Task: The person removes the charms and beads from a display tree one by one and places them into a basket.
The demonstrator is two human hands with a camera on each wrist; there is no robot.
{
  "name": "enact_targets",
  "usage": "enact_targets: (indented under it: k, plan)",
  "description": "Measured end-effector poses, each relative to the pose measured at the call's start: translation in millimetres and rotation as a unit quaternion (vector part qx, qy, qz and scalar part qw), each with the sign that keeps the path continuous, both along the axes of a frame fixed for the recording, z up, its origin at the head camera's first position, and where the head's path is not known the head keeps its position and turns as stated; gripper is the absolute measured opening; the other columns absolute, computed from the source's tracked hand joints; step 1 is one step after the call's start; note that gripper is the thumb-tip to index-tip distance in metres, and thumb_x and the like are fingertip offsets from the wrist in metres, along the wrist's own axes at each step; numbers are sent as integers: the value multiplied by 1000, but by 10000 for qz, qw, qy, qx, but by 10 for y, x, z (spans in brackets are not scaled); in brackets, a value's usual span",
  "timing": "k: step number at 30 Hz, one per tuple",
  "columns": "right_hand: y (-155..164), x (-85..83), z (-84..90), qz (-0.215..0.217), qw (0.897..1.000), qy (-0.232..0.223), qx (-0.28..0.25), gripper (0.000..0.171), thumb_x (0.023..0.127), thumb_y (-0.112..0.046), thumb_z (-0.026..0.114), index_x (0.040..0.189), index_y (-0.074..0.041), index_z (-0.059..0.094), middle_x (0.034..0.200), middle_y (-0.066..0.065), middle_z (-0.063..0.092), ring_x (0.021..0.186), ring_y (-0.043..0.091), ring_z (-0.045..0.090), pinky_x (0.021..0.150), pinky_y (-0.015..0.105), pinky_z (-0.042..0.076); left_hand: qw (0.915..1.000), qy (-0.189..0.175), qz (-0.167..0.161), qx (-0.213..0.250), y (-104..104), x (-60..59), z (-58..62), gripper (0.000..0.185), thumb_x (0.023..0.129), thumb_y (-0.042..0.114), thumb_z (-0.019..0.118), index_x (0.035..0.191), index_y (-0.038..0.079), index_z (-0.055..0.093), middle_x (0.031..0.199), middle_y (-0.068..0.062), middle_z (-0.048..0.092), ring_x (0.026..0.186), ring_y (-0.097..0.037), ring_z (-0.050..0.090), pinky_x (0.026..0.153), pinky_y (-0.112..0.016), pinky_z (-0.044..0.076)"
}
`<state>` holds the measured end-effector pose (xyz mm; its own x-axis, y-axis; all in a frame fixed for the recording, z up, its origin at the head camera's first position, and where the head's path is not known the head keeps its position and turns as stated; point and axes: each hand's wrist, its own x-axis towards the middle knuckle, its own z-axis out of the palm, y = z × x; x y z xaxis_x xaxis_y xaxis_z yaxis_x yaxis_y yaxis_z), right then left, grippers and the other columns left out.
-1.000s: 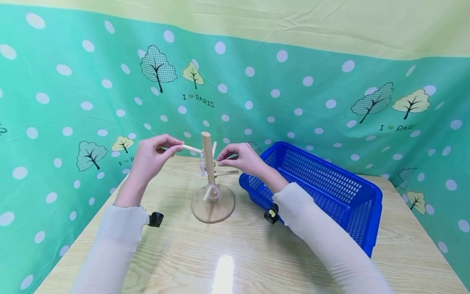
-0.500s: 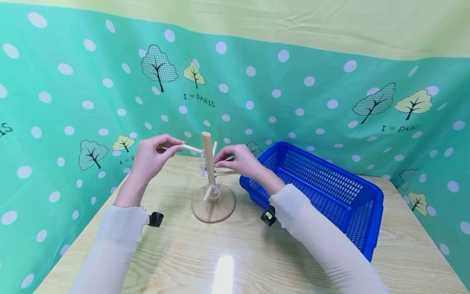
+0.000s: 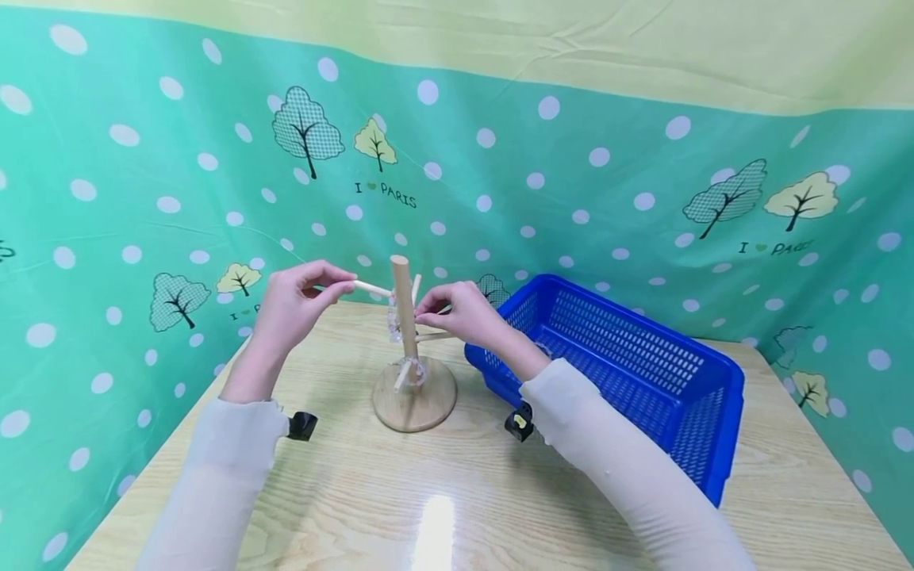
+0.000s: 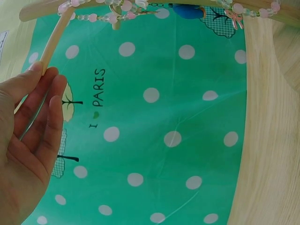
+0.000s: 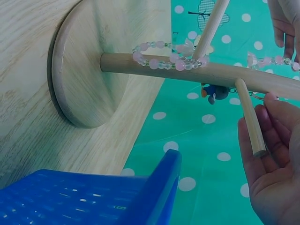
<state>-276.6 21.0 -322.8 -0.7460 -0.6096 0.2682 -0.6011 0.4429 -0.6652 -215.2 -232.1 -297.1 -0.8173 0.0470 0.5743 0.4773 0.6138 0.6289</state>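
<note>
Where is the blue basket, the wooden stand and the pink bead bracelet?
blue basket [image 3: 714, 361], head view, on its far rim.
wooden stand [image 3: 416, 406], head view, on its round base.
pink bead bracelet [image 5: 159, 63], right wrist view, on its beads at the post.

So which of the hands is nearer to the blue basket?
The right. The right hand is at the stand's pegs, just beside the blue basket; the left hand pinches a peg on the stand's far side.

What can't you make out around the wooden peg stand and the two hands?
- Right hand, head view: fingertips hide whatever they touch near the wooden peg stand.
- Small blue charm, right wrist view: half hidden behind the post.
- Blue plastic basket: walls hide its floor.
</note>
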Motion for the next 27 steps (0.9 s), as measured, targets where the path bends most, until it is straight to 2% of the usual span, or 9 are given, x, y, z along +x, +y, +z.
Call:
enact_targets:
  k: [19, 27]
  plan:
    - [11, -19, -10, -137, 9996, 231, -39, 7, 93, -12, 71, 92, -6, 74, 91, 7, 74, 85, 14, 69, 77, 18, 59, 10000, -19, 49, -23, 2, 7, -4, 12, 92, 14, 72, 98, 4, 76, 92, -16, 76, 69, 3, 60, 61, -8, 50]
    - [20, -46, 14, -220, 9995, 226, -36, 8, 94, -12, 70, 93, -5, 74, 92, 8, 73, 86, 16, 68, 78, 20, 60, 10000, -15, 43, -9, 0, 10, -6, 12, 92, 15, 72, 98, 5, 76, 92, -15, 76, 70, 6, 60, 62, -7, 50]
